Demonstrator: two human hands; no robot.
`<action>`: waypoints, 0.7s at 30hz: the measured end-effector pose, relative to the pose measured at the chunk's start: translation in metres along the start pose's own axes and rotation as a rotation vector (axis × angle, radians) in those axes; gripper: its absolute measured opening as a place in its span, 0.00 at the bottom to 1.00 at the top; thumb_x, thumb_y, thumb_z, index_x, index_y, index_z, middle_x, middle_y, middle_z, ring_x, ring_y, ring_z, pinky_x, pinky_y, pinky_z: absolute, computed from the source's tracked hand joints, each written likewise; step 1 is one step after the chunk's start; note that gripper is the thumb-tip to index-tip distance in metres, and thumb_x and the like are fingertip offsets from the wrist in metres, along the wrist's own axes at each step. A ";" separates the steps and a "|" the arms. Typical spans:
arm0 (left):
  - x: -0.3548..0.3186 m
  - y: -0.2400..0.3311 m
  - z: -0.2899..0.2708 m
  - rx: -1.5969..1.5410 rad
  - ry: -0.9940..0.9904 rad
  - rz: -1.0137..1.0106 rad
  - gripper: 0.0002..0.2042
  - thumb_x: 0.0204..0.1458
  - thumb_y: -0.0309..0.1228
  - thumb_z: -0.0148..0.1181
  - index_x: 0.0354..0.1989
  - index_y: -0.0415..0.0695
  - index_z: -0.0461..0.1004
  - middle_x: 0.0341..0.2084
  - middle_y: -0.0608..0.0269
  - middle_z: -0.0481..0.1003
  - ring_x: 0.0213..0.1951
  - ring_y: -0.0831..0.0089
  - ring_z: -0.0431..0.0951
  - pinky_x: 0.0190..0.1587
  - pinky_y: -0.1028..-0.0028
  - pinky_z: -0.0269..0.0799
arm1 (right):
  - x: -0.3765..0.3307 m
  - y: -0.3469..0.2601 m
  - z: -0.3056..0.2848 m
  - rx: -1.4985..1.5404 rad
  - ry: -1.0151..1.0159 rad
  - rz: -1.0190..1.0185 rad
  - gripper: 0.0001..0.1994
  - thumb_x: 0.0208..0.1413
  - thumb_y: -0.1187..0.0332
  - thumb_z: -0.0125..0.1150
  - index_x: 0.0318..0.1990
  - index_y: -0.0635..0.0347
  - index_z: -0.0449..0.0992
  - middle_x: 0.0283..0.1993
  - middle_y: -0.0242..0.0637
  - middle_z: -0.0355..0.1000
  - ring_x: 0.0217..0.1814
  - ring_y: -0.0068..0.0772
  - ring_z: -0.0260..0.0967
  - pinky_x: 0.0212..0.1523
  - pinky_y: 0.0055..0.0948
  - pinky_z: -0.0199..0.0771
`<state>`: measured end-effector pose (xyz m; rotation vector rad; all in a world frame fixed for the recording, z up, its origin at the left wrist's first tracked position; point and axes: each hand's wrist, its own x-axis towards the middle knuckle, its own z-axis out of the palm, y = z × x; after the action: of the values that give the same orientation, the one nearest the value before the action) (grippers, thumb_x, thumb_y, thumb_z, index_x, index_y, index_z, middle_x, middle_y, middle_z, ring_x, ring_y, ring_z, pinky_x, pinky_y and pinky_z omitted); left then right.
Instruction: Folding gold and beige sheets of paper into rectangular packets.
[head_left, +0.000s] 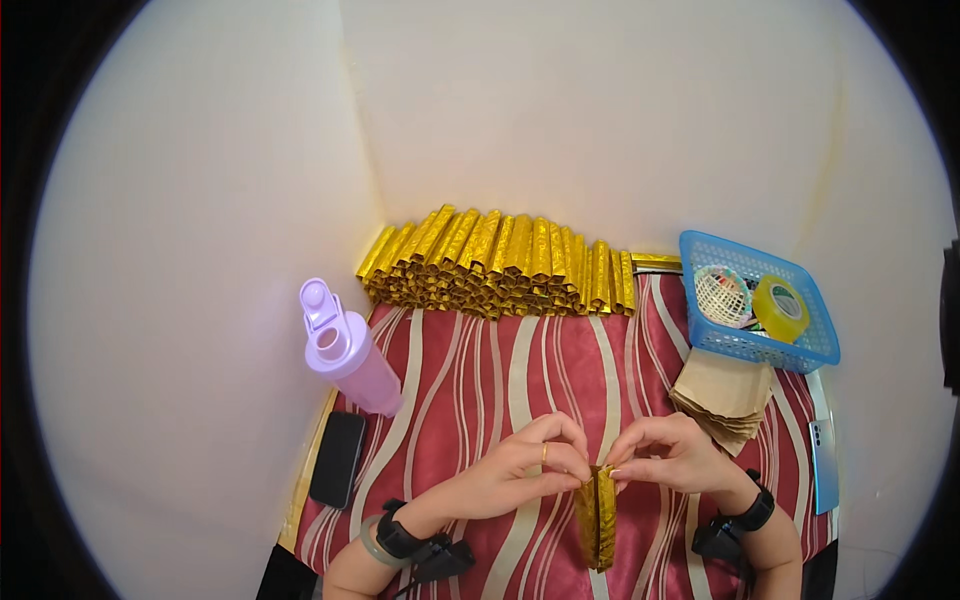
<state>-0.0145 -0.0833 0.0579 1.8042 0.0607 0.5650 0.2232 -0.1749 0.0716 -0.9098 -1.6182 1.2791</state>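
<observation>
Between my two hands, near the front of the table, hangs a gold foil paper (597,525), folded into a narrow strip with a dark gap down its middle. My left hand (535,462) pinches its upper left edge between thumb and fingers; a ring shows on one finger. On the other side, my right hand (670,455) pinches the upper right edge, fingertips close to those of the left. Along the back wall lies a stacked pile of gold foil rolls (490,262), their open ends facing me.
A lilac bottle (352,362) stands at the left, a black phone (338,460) beside it. Right, a blue basket (822,340) holds yellow tape (780,308) and a white woven ball (722,296). Brown paper sheets (722,392) and a light-blue phone (823,465) lie nearby. Walls enclose the striped tablecloth (470,400).
</observation>
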 end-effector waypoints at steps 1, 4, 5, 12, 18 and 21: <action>0.000 0.000 0.001 -0.003 -0.006 -0.001 0.05 0.58 0.24 0.60 0.40 0.43 0.78 0.44 0.62 0.66 0.47 0.72 0.69 0.51 0.73 0.66 | 0.000 0.001 0.000 0.010 -0.003 0.002 0.07 0.59 0.76 0.61 0.44 0.67 0.77 0.38 0.35 0.78 0.37 0.23 0.77 0.40 0.22 0.77; 0.002 0.003 0.002 -0.009 -0.026 -0.032 0.04 0.57 0.25 0.59 0.40 0.43 0.77 0.41 0.63 0.64 0.47 0.70 0.67 0.52 0.71 0.63 | 0.000 0.001 0.001 0.017 -0.014 0.003 0.07 0.59 0.76 0.61 0.44 0.67 0.77 0.38 0.35 0.78 0.39 0.21 0.76 0.41 0.22 0.77; 0.002 0.004 0.003 -0.011 -0.034 -0.047 0.04 0.57 0.25 0.59 0.40 0.43 0.76 0.40 0.63 0.64 0.47 0.68 0.66 0.53 0.69 0.62 | 0.000 0.002 0.002 0.032 -0.016 0.011 0.07 0.59 0.76 0.61 0.44 0.67 0.77 0.38 0.35 0.78 0.39 0.21 0.76 0.42 0.22 0.77; 0.002 0.003 0.004 -0.018 -0.032 -0.036 0.04 0.58 0.27 0.59 0.39 0.43 0.77 0.40 0.64 0.64 0.47 0.70 0.66 0.53 0.71 0.61 | -0.001 0.006 0.004 0.170 -0.015 0.066 0.07 0.60 0.77 0.60 0.45 0.68 0.77 0.40 0.35 0.77 0.39 0.22 0.76 0.42 0.22 0.76; 0.003 0.002 0.004 0.035 0.004 -0.015 0.04 0.58 0.29 0.59 0.38 0.43 0.77 0.40 0.64 0.65 0.47 0.71 0.66 0.53 0.70 0.61 | -0.002 0.008 0.004 0.224 -0.006 0.085 0.08 0.60 0.77 0.60 0.45 0.68 0.76 0.40 0.35 0.77 0.40 0.22 0.76 0.42 0.22 0.77; 0.003 0.001 0.003 0.055 0.003 -0.010 0.05 0.58 0.27 0.59 0.39 0.42 0.76 0.40 0.64 0.65 0.47 0.69 0.66 0.53 0.69 0.61 | -0.002 0.006 0.004 0.199 0.001 0.077 0.08 0.60 0.77 0.60 0.45 0.68 0.77 0.40 0.35 0.77 0.40 0.22 0.76 0.43 0.22 0.76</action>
<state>-0.0113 -0.0852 0.0591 1.8553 0.0884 0.5635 0.2203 -0.1768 0.0646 -0.8555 -1.4368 1.4637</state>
